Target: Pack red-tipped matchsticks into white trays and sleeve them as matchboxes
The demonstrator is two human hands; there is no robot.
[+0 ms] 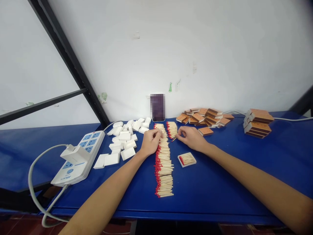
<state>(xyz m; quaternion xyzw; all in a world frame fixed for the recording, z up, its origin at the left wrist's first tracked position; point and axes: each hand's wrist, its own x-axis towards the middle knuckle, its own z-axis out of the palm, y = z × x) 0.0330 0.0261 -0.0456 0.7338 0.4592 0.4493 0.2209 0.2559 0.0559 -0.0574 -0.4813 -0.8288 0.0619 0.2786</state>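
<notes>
A long row of red-headed matchsticks [165,169] runs down the middle of the table. My left hand [151,141] rests on the left side of this row, fingers curled together; what is between them, if anything, is hidden. To the right lies a shorter row of matchsticks [172,128]. My right hand [192,137] is at its near end, thumb and finger pinched on a matchstick [174,139]. Nearer to me, below the right hand, sits a white matchbox tray [194,161] with several matchsticks inside.
Several white matchbox trays [125,136] are scattered at left, beside a white power strip [91,155] with a plugged-in charger [75,154] and cable. Orange-brown matchboxes [199,117] lie heaped at the back right, with a stacked pile [258,122] farther right. A phone-like screen [157,107] leans against the wall.
</notes>
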